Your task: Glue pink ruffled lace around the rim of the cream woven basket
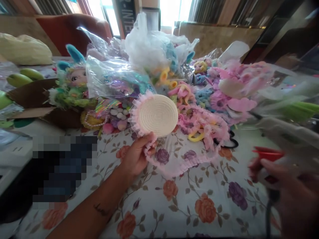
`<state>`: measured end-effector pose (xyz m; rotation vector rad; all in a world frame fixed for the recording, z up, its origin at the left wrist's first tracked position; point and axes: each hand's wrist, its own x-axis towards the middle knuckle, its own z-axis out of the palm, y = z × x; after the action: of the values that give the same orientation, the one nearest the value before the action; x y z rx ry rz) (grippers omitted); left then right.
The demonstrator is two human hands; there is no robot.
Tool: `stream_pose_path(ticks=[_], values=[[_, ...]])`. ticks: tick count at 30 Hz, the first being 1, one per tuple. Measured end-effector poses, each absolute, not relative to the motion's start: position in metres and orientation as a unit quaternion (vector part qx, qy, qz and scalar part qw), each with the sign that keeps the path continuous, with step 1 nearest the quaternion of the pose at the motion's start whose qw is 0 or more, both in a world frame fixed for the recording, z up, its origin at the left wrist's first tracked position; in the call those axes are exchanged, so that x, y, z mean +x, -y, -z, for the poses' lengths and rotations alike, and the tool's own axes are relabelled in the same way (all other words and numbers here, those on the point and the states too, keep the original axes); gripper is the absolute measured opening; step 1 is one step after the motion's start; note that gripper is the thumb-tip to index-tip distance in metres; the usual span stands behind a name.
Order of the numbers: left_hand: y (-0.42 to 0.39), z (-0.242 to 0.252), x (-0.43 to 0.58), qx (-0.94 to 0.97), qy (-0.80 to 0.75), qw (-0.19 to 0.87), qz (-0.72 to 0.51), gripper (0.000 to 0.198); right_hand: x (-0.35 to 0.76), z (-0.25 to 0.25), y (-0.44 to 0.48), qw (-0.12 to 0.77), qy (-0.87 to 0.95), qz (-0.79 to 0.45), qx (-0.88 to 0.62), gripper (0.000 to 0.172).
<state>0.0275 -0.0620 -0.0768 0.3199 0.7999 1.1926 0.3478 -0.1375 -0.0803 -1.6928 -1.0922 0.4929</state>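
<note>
Above the middle of the table, my left hand (138,153) is closed on the edge of a round woven straw disc (157,114) and its trim. Pink ruffled lace (137,116) lines the disc's left rim. A loose length of the lace (184,167) hangs from my fingers and trails right over the cloth. At the right, my blurred right hand (279,179) is wrapped around what looks like a glue gun with a red part (267,153). A dark cord (268,212) runs down from it. The gun's far end is smeared by motion.
Flower-print cloth (186,215) covers the table. Behind the disc are plastic bags (112,78), a doll (76,78), beads (118,114) and pink trims (204,122). A cardboard box (37,109) stands left. A phone-like dark object (64,169), partly pixelated, lies near my left forearm.
</note>
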Motion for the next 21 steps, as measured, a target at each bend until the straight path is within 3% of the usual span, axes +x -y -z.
stream_pose_path(ticks=[3,7,21], values=[[0.063,0.077,0.027,0.155,-0.360,0.743,-0.543,0.036,0.279,0.070,0.138,0.491,0.397,-0.439,-0.639,0.024],[0.065,0.078,0.025,0.155,-0.358,0.744,-0.543,0.035,0.230,0.073,0.138,0.419,0.401,-0.549,-0.602,0.025],[0.068,0.078,0.029,0.149,-0.374,0.734,-0.547,0.038,0.220,0.089,0.148,0.395,0.484,-0.462,-0.630,0.024]])
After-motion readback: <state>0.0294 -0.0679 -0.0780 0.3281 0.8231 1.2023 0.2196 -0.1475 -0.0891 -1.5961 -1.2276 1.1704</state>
